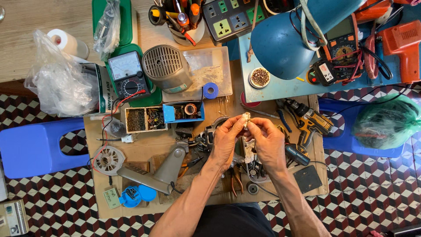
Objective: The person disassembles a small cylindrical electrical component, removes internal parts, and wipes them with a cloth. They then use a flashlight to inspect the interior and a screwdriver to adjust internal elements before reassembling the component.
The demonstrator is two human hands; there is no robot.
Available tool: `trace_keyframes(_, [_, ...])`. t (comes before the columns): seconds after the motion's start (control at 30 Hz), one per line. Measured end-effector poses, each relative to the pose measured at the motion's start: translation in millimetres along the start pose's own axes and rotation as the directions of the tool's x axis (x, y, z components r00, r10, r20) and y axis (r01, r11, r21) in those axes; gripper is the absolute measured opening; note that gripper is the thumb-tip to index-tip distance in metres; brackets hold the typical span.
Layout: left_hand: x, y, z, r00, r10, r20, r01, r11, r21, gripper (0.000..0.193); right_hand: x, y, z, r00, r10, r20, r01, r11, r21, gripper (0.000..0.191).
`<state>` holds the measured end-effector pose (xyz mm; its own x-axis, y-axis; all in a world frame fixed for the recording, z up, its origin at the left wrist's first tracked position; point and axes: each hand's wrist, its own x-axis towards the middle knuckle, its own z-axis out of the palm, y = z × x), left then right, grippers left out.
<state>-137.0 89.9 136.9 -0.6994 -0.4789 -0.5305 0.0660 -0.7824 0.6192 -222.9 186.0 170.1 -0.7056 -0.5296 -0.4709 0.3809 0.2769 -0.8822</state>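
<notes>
The left hand (226,139) and right hand (267,141) pinch a small white scrap (246,117) between their closed fingertips, above the cluttered workbench (144,149).

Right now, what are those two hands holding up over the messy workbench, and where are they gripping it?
Both hands pinch a small whitish scrap, like cloth or paper. The left hand and right hand grip it with their fingertips at its top; what it is cannot be told.

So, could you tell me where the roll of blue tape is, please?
The roll of blue tape lies on the wooden board, above the hands, on the corner of the clear plastic box, right of the grey motor.
</notes>
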Motion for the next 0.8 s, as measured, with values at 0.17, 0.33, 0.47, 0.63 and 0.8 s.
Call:
trace_keyframes(0.17, [13.2, -2.5, -18.2, 0.981, -0.173, 0.085, 0.184, 0.972, -0.144, 0.025, -11.5, -16.4, -3.5, 0.845, -0.509, 0.161, 0.512, 0.687, -0.515, 0.02])
trace_keyframes(0.33, [7.9, -0.8, -19.1, 0.972, -0.221, 0.084, 0.237, 0.92, -0.311, 0.024, -2.1, -5.3, -15.5, 0.987, -0.163, -0.005, 0.163, 0.986, 0.043, 0.023])
trace_keyframes(0.47, [2.9, 4.9, -17.0, 0.968, -0.224, 0.113, 0.25, 0.892, -0.377, 0.024, 0.5, 12.1, -22.5, 0.997, -0.06, -0.043, 0.072, 0.923, 0.379, 0.027])
trace_keyframes(0.63, [2.1, 11.2, -19.7, 0.969, -0.196, 0.152, 0.242, 0.882, -0.404, 0.028, 2.8, 21.2, -17.7, 0.999, 0.045, -0.01, -0.033, 0.846, 0.532, 0.029])
trace_keyframes(0.8, [0.4, 8.8, -14.5, 0.997, -0.063, 0.045, 0.069, 0.986, -0.152, 0.029, -0.4, 26.8, -7.0, 0.999, 0.038, -0.025, -0.016, 0.812, 0.583, 0.024])
